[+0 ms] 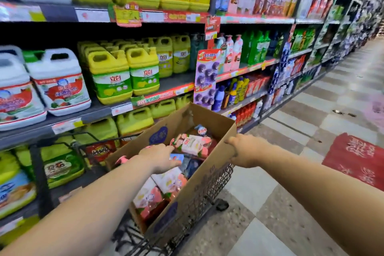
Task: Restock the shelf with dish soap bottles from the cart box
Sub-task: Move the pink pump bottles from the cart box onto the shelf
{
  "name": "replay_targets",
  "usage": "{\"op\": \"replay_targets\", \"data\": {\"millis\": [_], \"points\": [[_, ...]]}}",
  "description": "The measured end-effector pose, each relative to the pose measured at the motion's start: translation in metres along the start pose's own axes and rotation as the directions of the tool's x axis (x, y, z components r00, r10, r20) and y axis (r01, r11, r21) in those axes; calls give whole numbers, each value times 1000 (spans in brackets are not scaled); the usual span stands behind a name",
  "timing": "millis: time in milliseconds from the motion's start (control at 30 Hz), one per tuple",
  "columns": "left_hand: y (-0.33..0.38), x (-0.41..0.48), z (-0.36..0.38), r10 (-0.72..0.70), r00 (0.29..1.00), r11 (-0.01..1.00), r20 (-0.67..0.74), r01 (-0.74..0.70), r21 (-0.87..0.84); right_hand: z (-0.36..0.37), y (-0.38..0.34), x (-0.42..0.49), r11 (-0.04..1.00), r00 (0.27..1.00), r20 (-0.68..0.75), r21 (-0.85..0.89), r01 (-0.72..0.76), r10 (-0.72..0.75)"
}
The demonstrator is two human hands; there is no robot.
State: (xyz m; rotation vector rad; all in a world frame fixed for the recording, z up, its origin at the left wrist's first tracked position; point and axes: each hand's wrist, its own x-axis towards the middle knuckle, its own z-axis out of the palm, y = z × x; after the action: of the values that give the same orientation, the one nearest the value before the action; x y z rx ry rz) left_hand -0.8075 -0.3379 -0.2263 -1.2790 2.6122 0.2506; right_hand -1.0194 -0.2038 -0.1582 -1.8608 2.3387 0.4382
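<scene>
Cart [216, 185] stood alongside the shelf [97, 111], with the cardboard box [187, 199] riding in its wire basket, top open.

Dish soap bottles [154, 193], pink-labelled, lay on their sides in the box, several deep at the near end.

Left hand [159, 157] was inside the box, palm down. Its fingers [166, 148] were extended and loosely together, tips at the near end of the top bottle [193, 143]. No grasp yet; actual contact could not be told.

Right hand [245, 149] was on the box's right rim, fingers [229, 141] curled over the cardboard edge, steadying it.

Judgement for the pick: wrap the left fingers round the bottle's body rather than its cap, lift straight up to clear the rim, and hold the rim so the box does not slide on the wire.

Yellow jugs [126, 72] filled the shelf bay nearest the cart. Pink bottles of similar look [232, 54] stood further along, in the next bay. That was the likely destination, so the cart may need rolling forward.
</scene>
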Motion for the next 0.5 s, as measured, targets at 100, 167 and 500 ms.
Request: {"op": "replay_targets", "data": {"millis": [100,167,500], "points": [[-16,37,5,-22,999,999,25,23,-40,-2,4,39,999,999,40,-23,31,-30],[-26,55,10,-41,998,997,54,44,-56,-3,4,63,999,997,69,-17,41,-40],[-78,99,60,-162,973,968,163,189,-167,31,-26,190,969,943,226,33,244,-245]]}}
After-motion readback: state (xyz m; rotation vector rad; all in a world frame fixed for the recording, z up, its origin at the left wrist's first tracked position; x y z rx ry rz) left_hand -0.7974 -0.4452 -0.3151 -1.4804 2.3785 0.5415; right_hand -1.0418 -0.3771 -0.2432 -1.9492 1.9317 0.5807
